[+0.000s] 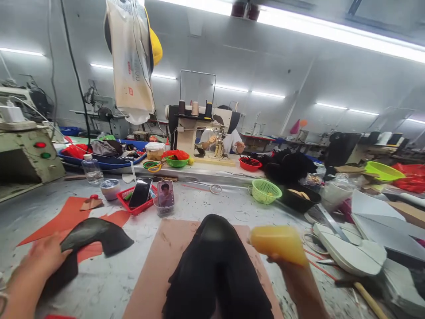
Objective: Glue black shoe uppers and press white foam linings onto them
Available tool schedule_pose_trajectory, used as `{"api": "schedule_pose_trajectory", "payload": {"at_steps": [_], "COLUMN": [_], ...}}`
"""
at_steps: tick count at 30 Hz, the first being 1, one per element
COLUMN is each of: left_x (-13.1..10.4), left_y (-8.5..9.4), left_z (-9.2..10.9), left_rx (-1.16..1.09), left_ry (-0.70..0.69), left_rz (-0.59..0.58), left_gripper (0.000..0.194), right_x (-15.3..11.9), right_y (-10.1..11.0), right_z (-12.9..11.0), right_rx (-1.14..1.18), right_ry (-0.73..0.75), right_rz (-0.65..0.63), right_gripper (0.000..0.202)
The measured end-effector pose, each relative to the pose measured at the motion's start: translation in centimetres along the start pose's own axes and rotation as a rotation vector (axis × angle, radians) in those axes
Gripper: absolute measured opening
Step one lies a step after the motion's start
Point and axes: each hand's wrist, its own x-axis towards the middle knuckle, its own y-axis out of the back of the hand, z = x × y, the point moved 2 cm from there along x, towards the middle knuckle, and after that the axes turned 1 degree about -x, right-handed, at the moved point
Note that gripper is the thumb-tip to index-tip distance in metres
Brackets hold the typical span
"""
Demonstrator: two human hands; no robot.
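Head view: a shiny black upper [217,261] lies on the pink board [149,270] at the middle of your table [206,206], rounded end away from you. Just right of it, your right hand [289,266] is clamped on a blurred yellow block [277,239]. Your left hand [43,257] touches a curved black piece [96,235] over an orange-red sheet [63,217]; you can't tell whether its fingers pinch it. Farther out are an upright phone [165,194], a red basket [135,210] and a sewing machine [186,133].
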Motion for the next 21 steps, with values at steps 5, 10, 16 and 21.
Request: {"api": "schedule_pose_trajectory", "payload": {"at_steps": [5, 10, 16, 21], "left_x": [-6.8, -17.6, -19.4, -19.4], "left_y": [-2.6, -4.2, -4.5, -4.9], "left_z": [12.9, 23.2, 23.1, 23.5], "left_rx": [-0.092, -0.301, -0.269, -0.288], "left_ry": [-0.614, -1.130, -1.154, -1.142], "left_rz": [-0.095, -0.140, -0.021, -0.105], "left_gripper": [0.047, 0.039, 0.035, 0.035], "right_x": [0.8, 1.3, 2.6, 1.7], "right_y": [-6.5, -10.7, -12.1, -13.5], "right_z": [-0.3, -0.6, -1.9, -2.1], "right_rx": [-0.471, -0.687, -0.844, -0.864], "right_ry": [0.321, 0.533, 0.562, 0.580], "right_rz": [-0.299, -0.482, -0.566, -0.721], "right_gripper": [0.056, 0.045, 0.041, 0.040]}}
